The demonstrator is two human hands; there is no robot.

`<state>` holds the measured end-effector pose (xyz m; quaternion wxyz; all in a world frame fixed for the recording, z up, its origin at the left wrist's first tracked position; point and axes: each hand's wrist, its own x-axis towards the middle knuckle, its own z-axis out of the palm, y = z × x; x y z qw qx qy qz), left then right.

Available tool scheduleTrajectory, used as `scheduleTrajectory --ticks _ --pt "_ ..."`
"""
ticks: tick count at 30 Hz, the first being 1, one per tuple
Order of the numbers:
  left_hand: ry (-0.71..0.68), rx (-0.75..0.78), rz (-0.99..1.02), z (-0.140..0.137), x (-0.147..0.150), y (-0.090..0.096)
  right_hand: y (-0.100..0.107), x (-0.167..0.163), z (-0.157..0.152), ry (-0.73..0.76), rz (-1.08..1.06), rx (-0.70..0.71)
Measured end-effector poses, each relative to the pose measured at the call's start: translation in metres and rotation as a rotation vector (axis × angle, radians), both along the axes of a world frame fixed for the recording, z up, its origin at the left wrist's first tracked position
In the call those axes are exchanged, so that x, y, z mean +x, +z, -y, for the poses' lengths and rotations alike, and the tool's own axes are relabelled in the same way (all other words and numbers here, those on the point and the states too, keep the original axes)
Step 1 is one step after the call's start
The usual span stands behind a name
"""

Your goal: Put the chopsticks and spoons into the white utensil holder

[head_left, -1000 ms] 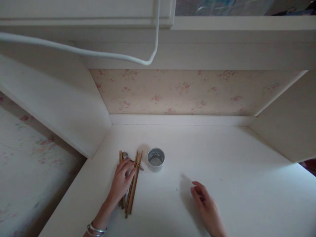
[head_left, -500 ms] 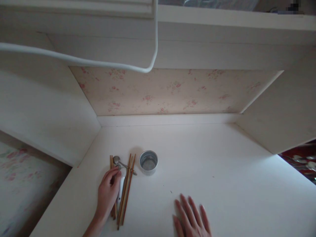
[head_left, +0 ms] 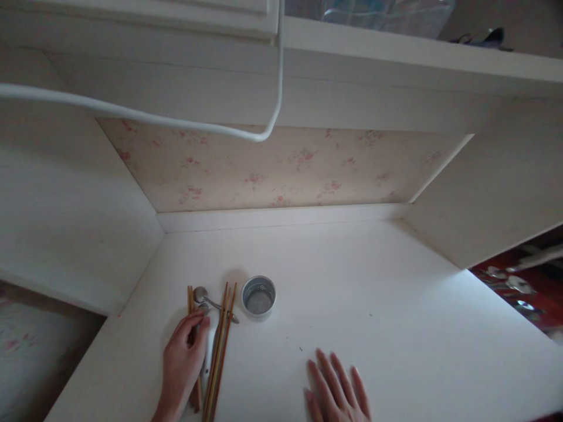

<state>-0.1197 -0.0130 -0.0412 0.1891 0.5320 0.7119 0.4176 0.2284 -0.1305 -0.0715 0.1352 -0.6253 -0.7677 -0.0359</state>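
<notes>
My left hand (head_left: pixel 185 351) is closed in a pinch over a small group of utensils on the white table. Its fingertips are at a metal spoon (head_left: pixel 203 307), mostly hidden under them. A second metal spoon (head_left: pixel 200 295) lies slanting just beyond, its handle running under the chopsticks. Beside the fingers lies a white handle (head_left: pixel 210 346) with a small hole near its end; its other end is covered. Wooden chopsticks (head_left: pixel 222 346) lie to the right, and more chopsticks (head_left: pixel 190 296) lie partly beneath the hand. My right hand (head_left: pixel 336 390) rests flat, fingers spread, holding nothing.
A round metal cup (head_left: pixel 258 298) with small holes stands right of the chopsticks. Small dark specks (head_left: pixel 301 349) dot the table (head_left: pixel 373 275). A white cable (head_left: pixel 197 124) hangs across the view below the shelf (head_left: pixel 396 53). White side panels flank the table.
The view has shifted, showing more of the shelf above. My left hand stays pinched at the same spot among the utensils, and my right hand stays flat on the table.
</notes>
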Motion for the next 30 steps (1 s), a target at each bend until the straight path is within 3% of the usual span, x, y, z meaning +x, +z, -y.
scheduleTrajectory --ticks 9,12,17,21,24,30 --pt "-0.016 0.051 0.005 0.001 0.004 0.005 -0.005 -0.002 -0.005 0.052 -0.040 0.039" --pt "-0.014 0.092 -0.014 0.004 0.007 0.007 0.008 -0.011 -0.019 0.101 -0.072 0.020" --pt "-0.010 0.129 -0.040 0.005 0.004 0.005 0.046 -0.040 -0.054 0.182 -0.134 -0.149" --pt "0.019 0.147 -0.062 0.005 -0.002 0.006 0.059 -0.055 -0.069 0.230 -0.156 -0.198" --pt "0.010 0.160 -0.186 0.008 0.000 0.013 0.060 -0.054 -0.070 0.260 -0.170 -0.204" --pt "-0.209 0.052 -0.553 0.024 0.020 0.030 0.061 -0.051 -0.065 0.263 -0.185 -0.191"
